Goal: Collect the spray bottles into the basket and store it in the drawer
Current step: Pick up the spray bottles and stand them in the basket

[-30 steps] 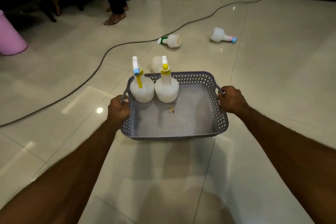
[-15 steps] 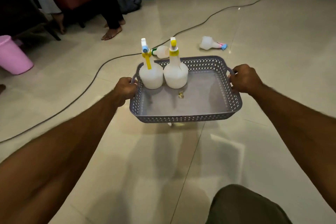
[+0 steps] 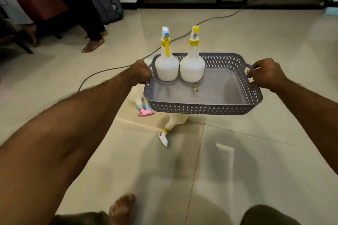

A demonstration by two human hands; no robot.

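Note:
A grey perforated basket (image 3: pixel 203 108) hangs in the air above the floor. My left hand (image 3: pixel 141 74) grips its left handle and my right hand (image 3: pixel 266 75) grips its right handle. Two white spray bottles stand upright in its far left part: one with a blue and yellow head (image 3: pixel 166 65), one with a yellow head (image 3: pixel 193 66). Below the basket two more bottles lie on the floor, mostly hidden: one with a pink and blue head (image 3: pixel 144 110) and one with a yellow collar and white nozzle (image 3: pixel 167 129).
A dark cable (image 3: pixel 102 73) crosses the tiled floor from the back right to the left. A person's bare feet (image 3: pixel 93 44) and a chair are at the back left, a dark backpack (image 3: pixel 106 3) beside them. My own foot (image 3: pixel 122 209) shows at the bottom.
The basket has risen and moved forward with both hands on its handles. The two floor bottles that lay beyond it now lie under its near edge.

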